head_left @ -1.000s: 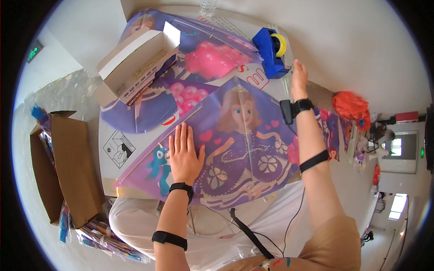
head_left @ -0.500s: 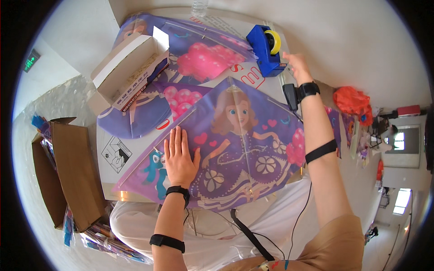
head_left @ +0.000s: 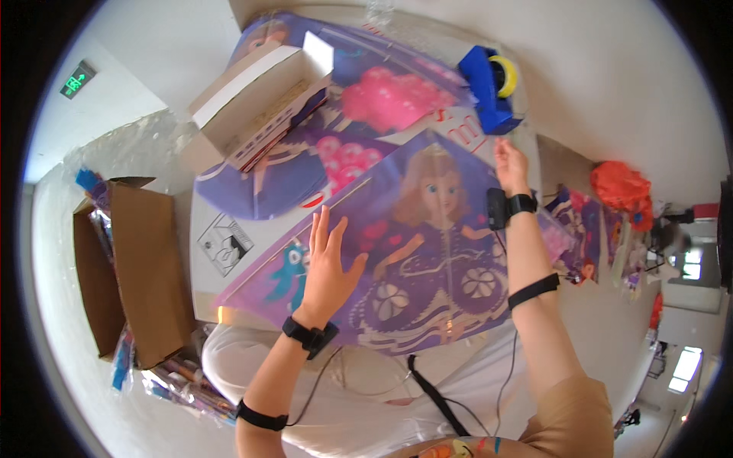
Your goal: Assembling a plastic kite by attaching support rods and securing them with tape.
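A purple kite printed with a princess lies flat across the near part of the table, with a thin rod along its left edge. My left hand is over the kite's left side, its fingers spread; whether it touches the sheet I cannot tell. By the kite's right edge is my right hand, fingers pinched together; anything between them is too small to make out. Just beyond it stands a blue tape dispenser with a yellow roll of tape.
An open white carton rests on more kite sheets at the far left of the table. Left of the table stands a brown cardboard box with wrapped items. Red plastic bags and other printed sheets are at the right.
My right hand has come back toward me from beside the tape dispenser, its fingers now closed. My left hand's fingers have spread and its wrist has turned. The whole view has shifted.
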